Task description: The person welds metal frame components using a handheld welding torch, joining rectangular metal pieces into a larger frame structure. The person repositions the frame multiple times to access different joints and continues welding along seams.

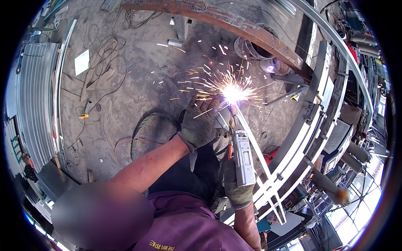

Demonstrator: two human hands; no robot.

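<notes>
My right hand (pixel 239 188), in a grey-green work glove, grips a silver handheld welding torch (pixel 243 157), whose nozzle points away from me. At its tip, a bright glare (pixel 233 93) throws sparks outward and hides the spot being struck. My left hand (pixel 200 123), also gloved, is just left of the glare. Its fingers reach forward and its thumb lies apart, around a short pale metal piece (pixel 220 121) partly hidden by the hand. A long, thin metal bar (pixel 256 146) runs from near the glare back past the torch on the right.
A rusty curved beam (pixel 217 17) spans the far side, with a bucket (pixel 248 48) beneath it. Long metal rails (pixel 301 134) curve along the right. Corrugated sheets (pixel 39 100) lie at left. Loose cables (pixel 111 50) and a white paper (pixel 82 62) are on the concrete floor.
</notes>
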